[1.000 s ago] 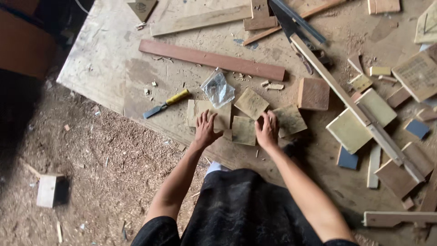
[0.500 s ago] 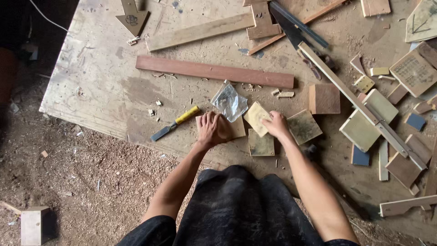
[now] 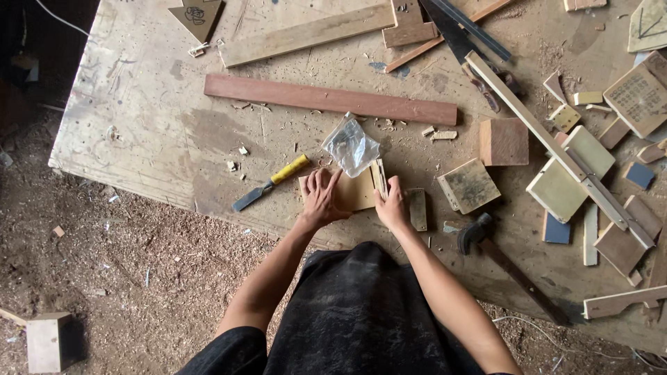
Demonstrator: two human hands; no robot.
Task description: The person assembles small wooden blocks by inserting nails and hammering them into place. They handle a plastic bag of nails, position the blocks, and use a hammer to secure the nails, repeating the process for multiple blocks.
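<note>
A yellow-handled chisel [image 3: 269,185] lies on the plywood worktop [image 3: 139,139], just left of the hands. The left hand [image 3: 321,198] rests flat, fingers spread, on a flat wooden panel [image 3: 356,191]. Half a second ago this hand covered the panel at a different angle; the panel is now squared in front of the body. The right hand [image 3: 392,205] has closed on a thin wooden piece [image 3: 379,177] and stands it on edge against the panel's right side; earlier the square pieces lay flat and separate. A clear plastic bag [image 3: 351,144] touches the panel's far edge. Another small block [image 3: 417,208] lies just right of the right hand. A hammer [image 3: 486,239] lies further right.
</note>
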